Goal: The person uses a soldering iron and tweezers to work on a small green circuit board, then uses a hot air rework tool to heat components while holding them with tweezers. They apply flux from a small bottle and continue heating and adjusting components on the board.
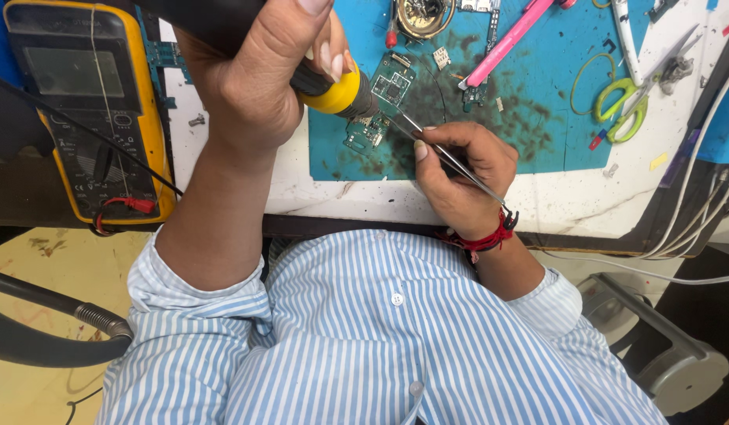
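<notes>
A head-worn camera looks down on a repair bench. In the upper middle of the frame, the left hand (246, 86) is closed around the black handle of a hot-air tool (333, 88) with a yellow collar, its metal nozzle aimed down at a small green circuit board (380, 98). The board lies on a stained blue work mat (538, 118). Just right of centre, the right hand (459, 177) pinches thin metal tweezers (443, 153), the tips touching or nearly touching the board's lower edge — contact is too fine to tell. A yellow multimeter (89, 110) sits at upper left; green-handled scissors (624, 106) lie at upper right. The step in hand looks like heating a component on the board while the tweezers wait. The next move likely calls for a steady nozzle and a light, exact tweezer grip — no sideways push.
</notes>
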